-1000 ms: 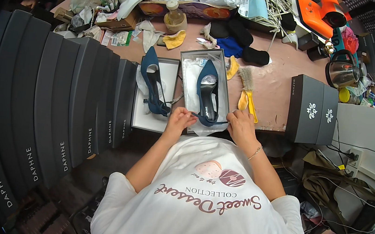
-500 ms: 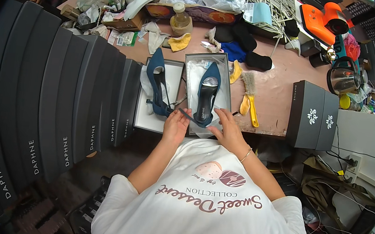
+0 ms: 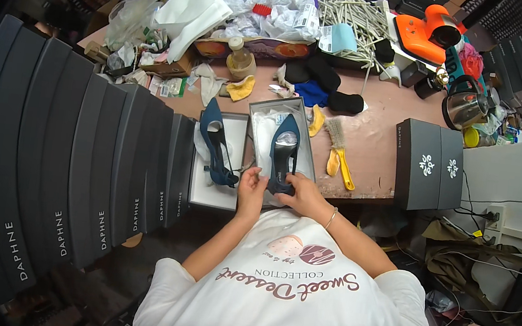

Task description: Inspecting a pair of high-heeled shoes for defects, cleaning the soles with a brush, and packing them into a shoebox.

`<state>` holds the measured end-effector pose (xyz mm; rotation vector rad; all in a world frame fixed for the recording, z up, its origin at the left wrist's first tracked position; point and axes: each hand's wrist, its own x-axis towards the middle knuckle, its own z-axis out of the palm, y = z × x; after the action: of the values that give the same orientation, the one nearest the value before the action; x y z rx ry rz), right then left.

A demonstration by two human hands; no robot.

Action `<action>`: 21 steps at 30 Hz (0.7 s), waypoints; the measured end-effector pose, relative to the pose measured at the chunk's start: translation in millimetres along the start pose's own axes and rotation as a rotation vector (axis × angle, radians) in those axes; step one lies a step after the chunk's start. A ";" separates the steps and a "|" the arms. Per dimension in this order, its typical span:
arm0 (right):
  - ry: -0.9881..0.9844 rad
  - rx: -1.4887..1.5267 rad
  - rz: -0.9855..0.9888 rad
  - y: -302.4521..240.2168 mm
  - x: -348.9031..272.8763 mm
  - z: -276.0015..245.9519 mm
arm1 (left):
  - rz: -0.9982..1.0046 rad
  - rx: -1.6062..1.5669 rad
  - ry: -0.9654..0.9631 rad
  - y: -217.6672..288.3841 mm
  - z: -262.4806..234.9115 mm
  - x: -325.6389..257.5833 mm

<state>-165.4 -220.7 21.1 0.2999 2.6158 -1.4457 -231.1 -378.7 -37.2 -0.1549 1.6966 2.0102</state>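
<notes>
A dark teal pointed slingback shoe (image 3: 286, 129) lies toe-away in a grey shoebox (image 3: 307, 162) lined with white tissue. My right hand (image 3: 304, 196) is closed on the back of this shoe, thumb and fingers at its heel end. Just left of the heel, over the box's near left edge, my left hand (image 3: 251, 191) has its fingers curled together; what they hold, if anything, cannot be made out. The matching teal shoe (image 3: 210, 129) rests to the left in a shallow white-lined box part (image 3: 210, 196), toe over its far edge.
Tall stacks of dark shoeboxes (image 3: 87, 168) line the left side. A yellow-handled brush (image 3: 341, 156) and yellow cloth scraps (image 3: 240, 87) lie on the pink table (image 3: 375, 138). Two dark boxes (image 3: 427, 164) stand at right, near a glass kettle (image 3: 466, 110). A tissue-filled box (image 3: 259, 49) is behind.
My right hand has gone from spread beside the shoe to closed on its heel end. The strap that stretched left toward my left hand no longer does. The whole view has shifted.
</notes>
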 end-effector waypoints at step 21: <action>0.113 -0.369 -1.002 -42.5 46.8 -67.4 | -0.976 -0.956 -0.655 94.1 -29.0 -42.4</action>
<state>-222.6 -180.6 81.6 -1.1401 3.1891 -1.0387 -242.4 -428.0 57.3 -0.4653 0.0739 1.6067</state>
